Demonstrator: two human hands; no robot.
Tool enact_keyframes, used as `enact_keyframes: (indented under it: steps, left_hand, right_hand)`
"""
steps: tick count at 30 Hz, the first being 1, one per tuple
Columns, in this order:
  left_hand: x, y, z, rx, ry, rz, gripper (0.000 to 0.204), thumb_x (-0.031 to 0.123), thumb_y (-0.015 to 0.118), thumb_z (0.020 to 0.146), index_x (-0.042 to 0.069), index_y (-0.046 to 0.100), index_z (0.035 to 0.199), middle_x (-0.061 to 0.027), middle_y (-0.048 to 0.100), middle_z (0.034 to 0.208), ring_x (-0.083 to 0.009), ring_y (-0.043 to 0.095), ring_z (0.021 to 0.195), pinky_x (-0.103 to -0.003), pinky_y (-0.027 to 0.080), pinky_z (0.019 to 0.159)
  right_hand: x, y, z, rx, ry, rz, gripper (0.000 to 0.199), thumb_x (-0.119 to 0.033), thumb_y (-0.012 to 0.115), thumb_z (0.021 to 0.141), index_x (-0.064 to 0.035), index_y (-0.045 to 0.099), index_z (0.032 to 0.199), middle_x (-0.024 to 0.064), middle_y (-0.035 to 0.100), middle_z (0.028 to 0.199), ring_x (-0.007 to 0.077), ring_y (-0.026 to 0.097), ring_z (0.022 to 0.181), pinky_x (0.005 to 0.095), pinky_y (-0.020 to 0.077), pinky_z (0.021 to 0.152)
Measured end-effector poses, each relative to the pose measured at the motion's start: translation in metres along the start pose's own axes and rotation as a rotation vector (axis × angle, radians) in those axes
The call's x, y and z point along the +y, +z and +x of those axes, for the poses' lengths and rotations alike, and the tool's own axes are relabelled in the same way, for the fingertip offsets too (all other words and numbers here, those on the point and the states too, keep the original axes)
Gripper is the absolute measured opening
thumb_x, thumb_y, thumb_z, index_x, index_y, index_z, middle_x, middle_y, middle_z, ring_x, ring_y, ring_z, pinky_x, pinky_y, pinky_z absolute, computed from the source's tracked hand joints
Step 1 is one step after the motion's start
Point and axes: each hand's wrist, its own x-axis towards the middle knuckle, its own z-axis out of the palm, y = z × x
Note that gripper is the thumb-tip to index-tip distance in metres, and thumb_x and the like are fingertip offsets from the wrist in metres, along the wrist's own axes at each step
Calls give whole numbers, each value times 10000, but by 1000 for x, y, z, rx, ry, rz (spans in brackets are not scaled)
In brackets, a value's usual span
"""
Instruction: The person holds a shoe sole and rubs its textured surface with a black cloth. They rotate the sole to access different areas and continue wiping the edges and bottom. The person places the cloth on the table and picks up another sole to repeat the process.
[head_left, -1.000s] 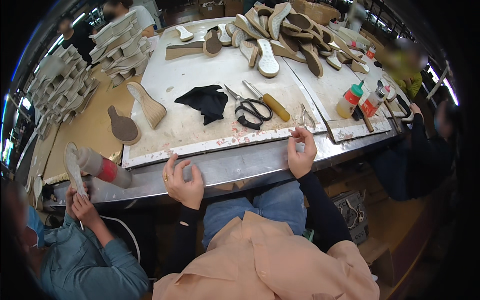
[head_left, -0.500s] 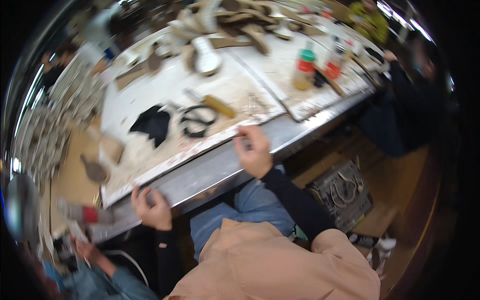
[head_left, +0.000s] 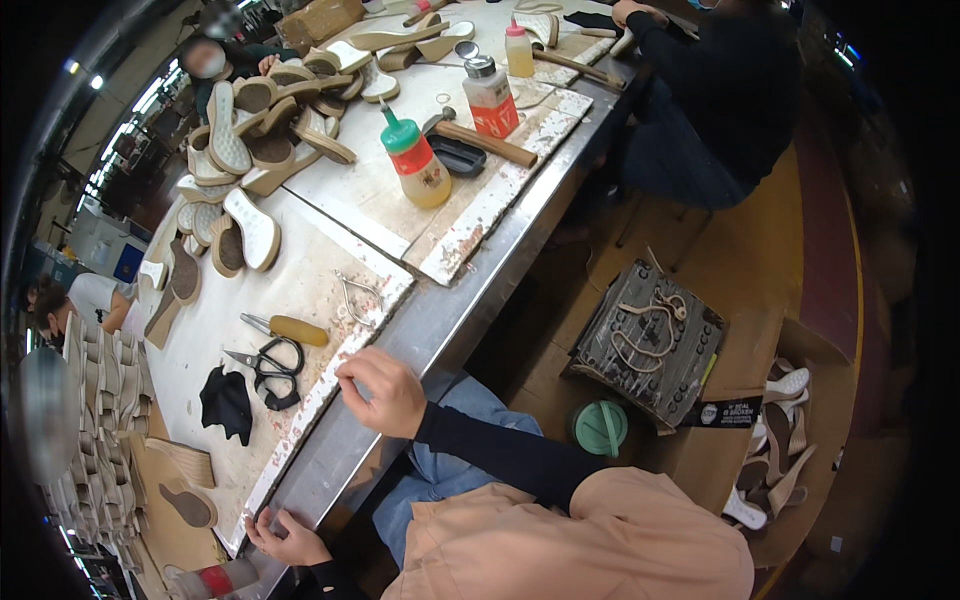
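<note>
My right hand (head_left: 385, 393) is at the near edge of the white work board (head_left: 318, 228), its fingers curled together, with nothing visible in them. Farther left, my left hand (head_left: 287, 538) rests at the board's corner, fingers loosely bent and apart, holding nothing. On the board, closest to my right hand, lie black-handled scissors (head_left: 272, 368), a tool with a yellow handle (head_left: 298, 330) and a thin metal wire piece (head_left: 357, 297). A scrap of black material (head_left: 228, 402) is beside the scissors.
Wedge shoe soles (head_left: 258, 228) are heaped at the back. A green-capped bottle (head_left: 425, 170), a metal-topped bottle (head_left: 490, 100) and a hammer (head_left: 488, 143) stand or lie to the right. Stacked soles (head_left: 95, 400) line the left. A black crate (head_left: 650, 340) is on the floor; a person (head_left: 710, 100) sits beyond.
The view has swung toward the right, bringing the floor crate and a box of soles into fuller sight. Both hands stay along the table edge, holding nothing visible.
</note>
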Motion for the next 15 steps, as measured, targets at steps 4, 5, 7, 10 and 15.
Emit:
enact_keyframes:
  steps: [4,5,7,10,15]
  left_hand:
    - [-8,-1,1,18,-3,24,197,135,650,772,15,630,927,-146,515,1288,-307,513,1126,-394,412,900]
    - [-8,-2,1,27,-31,11,201,135,651,768,16,629,928,-146,515,1287,-310,511,1129,-398,408,908]
    - [-4,0,1,20,-35,24,204,128,650,761,17,622,930,-155,510,1290,-321,501,1149,-404,398,931]
    - [-1,-1,3,36,-9,61,208,118,647,752,19,611,930,-173,502,1296,-338,482,1179,-411,384,961]
    - [3,-3,1,40,-51,18,210,107,647,726,17,597,909,-193,491,1304,-354,465,1203,-423,358,993]
  right_hand:
    - [-2,0,0,-74,29,26,111,28,619,732,-19,572,821,134,601,806,323,591,754,393,484,660]
    - [-1,0,1,-77,24,24,108,25,621,733,-20,575,820,136,605,809,325,595,761,393,486,665]
    - [0,0,0,-83,14,20,103,18,625,734,-22,582,818,141,612,815,328,602,775,394,490,675]
    - [2,-3,2,-128,44,37,77,-5,628,752,-32,590,814,126,613,795,321,603,773,384,488,673]
    - [0,-4,3,-157,116,17,61,8,647,749,-11,611,794,117,614,765,282,616,725,333,488,638]
